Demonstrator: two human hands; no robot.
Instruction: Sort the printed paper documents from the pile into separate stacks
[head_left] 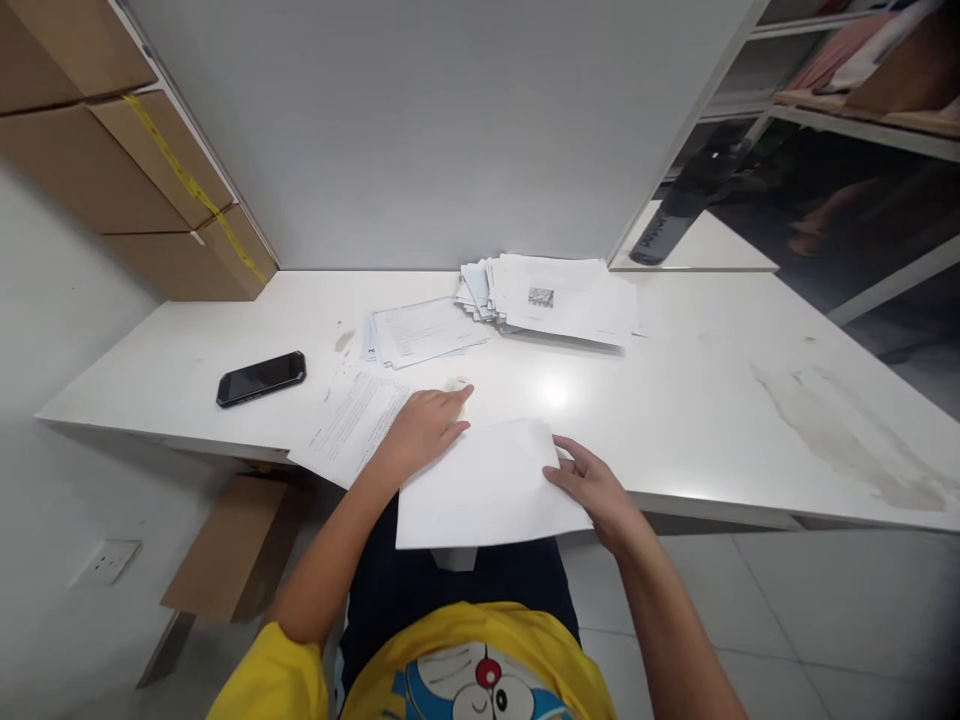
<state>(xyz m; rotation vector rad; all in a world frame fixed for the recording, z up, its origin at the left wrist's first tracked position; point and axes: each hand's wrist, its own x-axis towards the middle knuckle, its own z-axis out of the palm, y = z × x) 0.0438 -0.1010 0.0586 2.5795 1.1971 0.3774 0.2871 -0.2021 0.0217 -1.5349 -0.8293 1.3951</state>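
A blank white sheet of paper hangs partly over the table's front edge in front of me. My right hand pinches its right edge, thumb on top and fingers beneath. My left hand lies over the left side, index finger and thumb stretched apart. Under or beside its fingertips is a small pale item, mostly covered, whose kind I cannot make out. A printed page lies left of that hand, partly beneath the forearm.
A pile of papers sits at the back, with more printed sheets to its left. A black phone lies on the white table. Cardboard boxes are stacked at left; a dark bottle stands back right.
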